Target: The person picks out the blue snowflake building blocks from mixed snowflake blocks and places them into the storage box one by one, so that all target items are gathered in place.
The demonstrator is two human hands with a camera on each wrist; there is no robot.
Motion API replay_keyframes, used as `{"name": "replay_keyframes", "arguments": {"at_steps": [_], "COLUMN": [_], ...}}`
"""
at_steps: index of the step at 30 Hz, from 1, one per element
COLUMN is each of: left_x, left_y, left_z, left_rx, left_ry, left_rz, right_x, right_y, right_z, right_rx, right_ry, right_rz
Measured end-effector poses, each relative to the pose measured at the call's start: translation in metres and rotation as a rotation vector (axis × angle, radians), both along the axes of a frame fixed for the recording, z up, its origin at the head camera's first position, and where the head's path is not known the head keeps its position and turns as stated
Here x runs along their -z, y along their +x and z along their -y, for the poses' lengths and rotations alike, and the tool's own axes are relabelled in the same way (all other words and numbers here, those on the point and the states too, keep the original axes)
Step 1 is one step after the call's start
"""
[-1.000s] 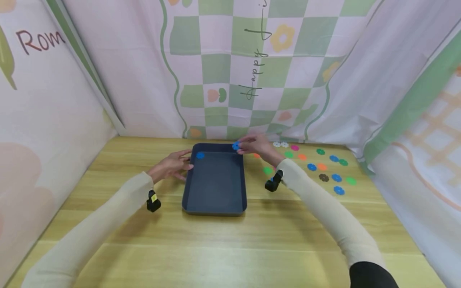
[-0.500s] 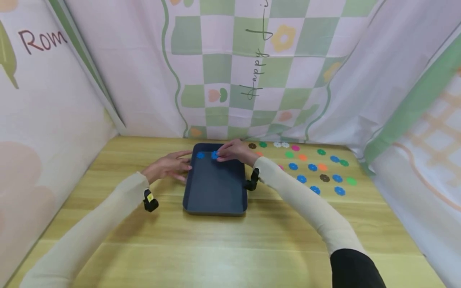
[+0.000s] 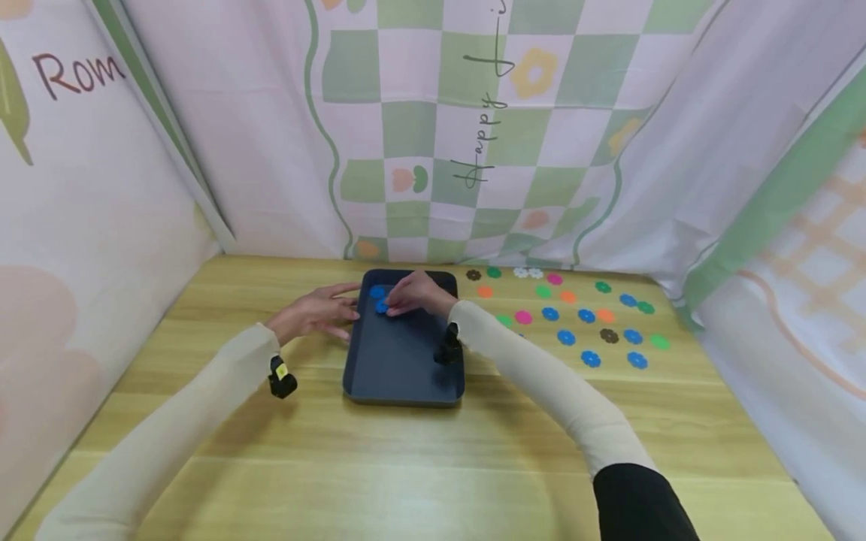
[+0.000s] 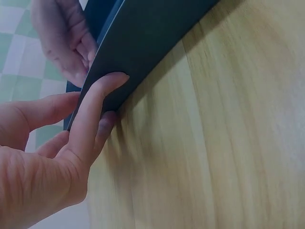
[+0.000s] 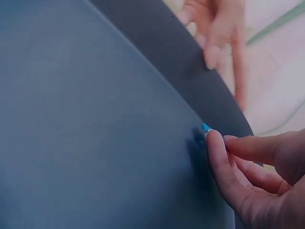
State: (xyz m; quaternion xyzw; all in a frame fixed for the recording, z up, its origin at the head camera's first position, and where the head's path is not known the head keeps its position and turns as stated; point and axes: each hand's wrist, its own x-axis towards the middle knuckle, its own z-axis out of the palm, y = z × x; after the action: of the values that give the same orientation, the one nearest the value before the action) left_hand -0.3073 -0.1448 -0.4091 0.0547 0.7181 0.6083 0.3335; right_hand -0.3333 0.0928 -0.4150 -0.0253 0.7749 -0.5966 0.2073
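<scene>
Inside the tray (image 3: 406,368) we count one blue disc (image 3: 376,291) down; right hand (image 3: 418,293) pinches a second disc (image 3: 382,307), left hand (image 3: 314,313) spread against tray; many loose discs (image 3: 591,359) remain outside

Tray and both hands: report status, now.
Right hand pinches blue flower piece, held within tray. Left hand touches tray's left side. Second blue piece lies near far left corner. Nothing seen in the way.
</scene>
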Motion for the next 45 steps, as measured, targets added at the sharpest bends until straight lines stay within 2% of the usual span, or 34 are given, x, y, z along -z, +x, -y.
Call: {"name": "replay_keyframes", "arguments": {"at_steps": [8,12,21,27,30,37,45], "left_x": [-0.002,-0.002,-0.001,0.0,0.0,-0.001,0.002], "left_y": [0.002,0.002,0.002,0.004,0.004,0.006,0.006], "left_z": [-0.002,-0.002,-0.006,-0.005,-0.002,0.0,0.0], "left_rx": [0.009,0.006,-0.006,-0.01,-0.002,0.006,0.022], "left_ry": [-0.013,-0.017,-0.029,-0.027,-0.018,-0.013,-0.013], "left_rz": [-0.023,-0.021,-0.013,-0.021,-0.026,-0.031,-0.045], "right_x": [0.005,0.008,0.008,0.005,-0.002,-0.017,-0.024], "right_y": [0.008,0.008,0.008,0.009,0.014,0.018,0.017], "right_z": [0.021,0.027,0.025,0.019,0.014,-0.008,-0.049], "right_rx": [-0.075,-0.07,-0.063,-0.087,-0.106,-0.139,-0.068], "right_ry": [0.337,0.403,0.391,0.292,0.258,0.253,0.258], "right_rz": [-0.296,-0.333,-0.3,-0.292,-0.32,-0.408,-0.441]}}
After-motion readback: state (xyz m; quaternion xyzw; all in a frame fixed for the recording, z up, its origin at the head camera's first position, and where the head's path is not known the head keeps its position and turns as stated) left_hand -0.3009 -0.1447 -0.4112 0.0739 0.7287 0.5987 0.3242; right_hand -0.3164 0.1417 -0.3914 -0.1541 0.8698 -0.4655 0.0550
